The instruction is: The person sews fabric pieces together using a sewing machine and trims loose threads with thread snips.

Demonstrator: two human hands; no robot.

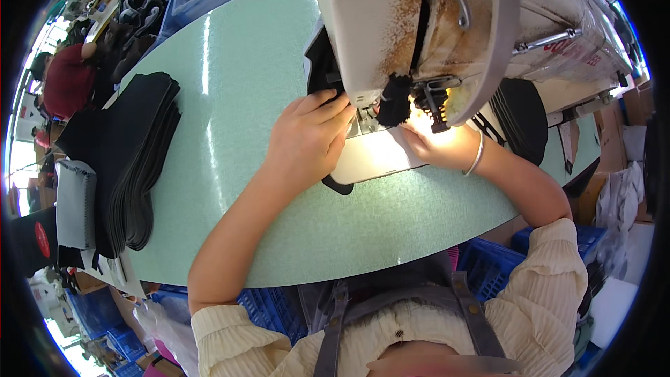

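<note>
In the head view, a pale green table (265, 230) curves across the scene, with a worn white sewing machine (380, 24) standing at its far side, right of the middle. The task's thing, a black piece (322, 63), lies at the left side of the machine head; a rounded black end (338, 186) shows nearer, beside the machine's pale bed (377, 157). The left hand (307, 132) rests with bent fingers on the near part of the black piece, close to the needle area; whether it pinches the piece or only presses it, I cannot tell. The right hand (441, 145), with a silver bracelet (477, 153) at its wrist, is at the right of the bed under the bright lamp; glare and machine parts hide its fingertips, so I cannot tell whether it grasps anything. On the table's left lies a thick stack of black pieces (132, 153), with a grey bundle (75, 202) by its near left side. Right of the machine head sits a stack of rounded black pieces (523, 122). Far left, a person in a dark red top (68, 82) is turned aside.
</note>
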